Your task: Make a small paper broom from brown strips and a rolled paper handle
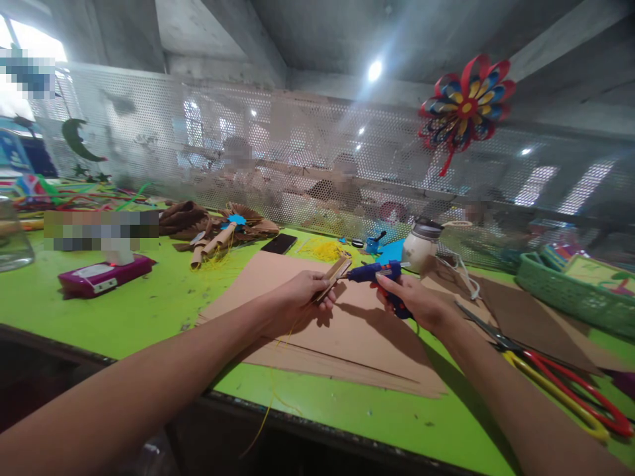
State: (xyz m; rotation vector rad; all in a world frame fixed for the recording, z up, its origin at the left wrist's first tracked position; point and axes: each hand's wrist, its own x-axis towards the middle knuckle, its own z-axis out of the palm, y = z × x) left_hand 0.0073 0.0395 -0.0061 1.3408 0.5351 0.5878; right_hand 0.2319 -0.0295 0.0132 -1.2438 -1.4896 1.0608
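My left hand [308,292] pinches a narrow folded strip of brown paper [338,272], tilted up over the table. Closed around the handle of a blue glue gun [370,272] is my right hand [409,297]. The gun's nozzle points left and meets or nearly touches the strip; the exact contact is too small to tell. Beneath both hands lies a stack of brown paper sheets [278,281]. Thin yellow strands [268,416] hang below my left forearm past the table edge.
Scissors [540,377] with red and yellow handles lie at right, near a green basket [570,297]. A jar [421,244], a phone [280,244] and yellow shreds [325,250] stand behind the sheets. At left are rolled brown paper pieces [213,244] and a purple power strip [106,274].
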